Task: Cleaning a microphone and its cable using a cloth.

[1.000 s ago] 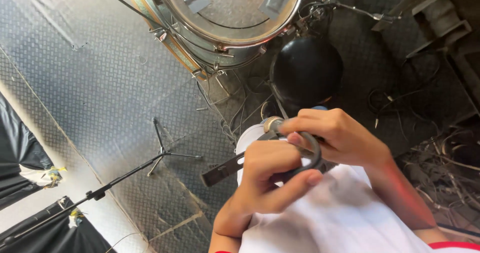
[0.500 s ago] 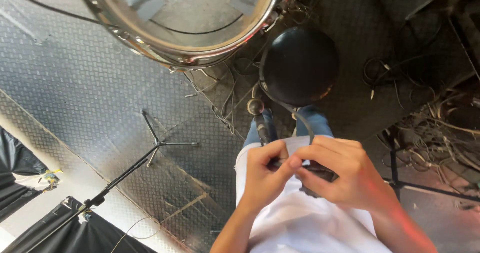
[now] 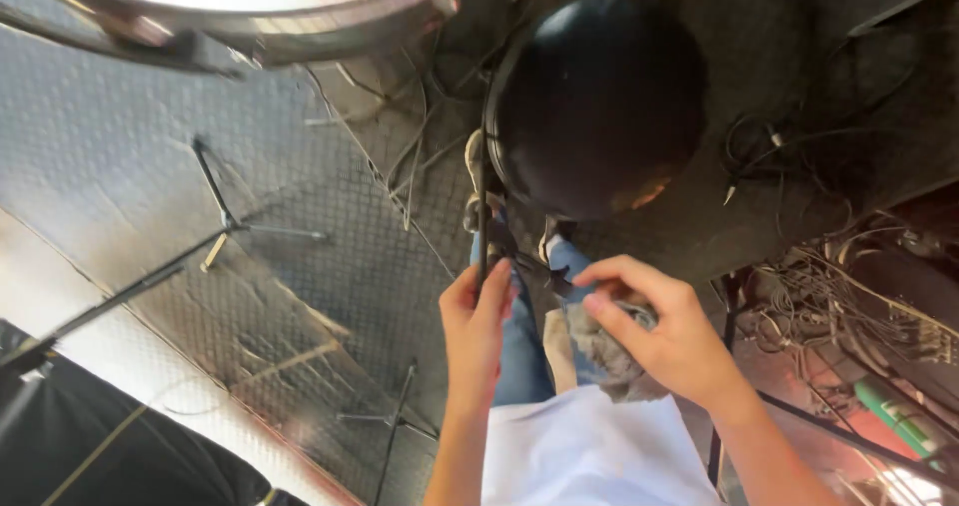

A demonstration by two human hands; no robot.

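I look down over my white shirt (image 3: 579,456) and blue jeans (image 3: 521,351). My left hand (image 3: 478,321) is closed around a thin black cable or rod (image 3: 482,191) that runs up past a round black stool seat (image 3: 597,101). My right hand (image 3: 654,331) grips a small dark object with a grey cloth (image 3: 599,351) bunched under it, just right of the left hand. What exactly the dark object is stays hidden by my fingers.
A large drum (image 3: 250,6) with a metal rim sits at the top left. Black tripod stands (image 3: 235,226) rest on the diamond-plate metal floor (image 3: 120,156). Tangled cables (image 3: 829,296) lie at the right, and black fabric (image 3: 90,446) fills the lower left corner.
My hands, pressed together over the object before, have parted: the left now holds the thin cable, the right keeps the object and cloth. The view has tilted down toward the stool.
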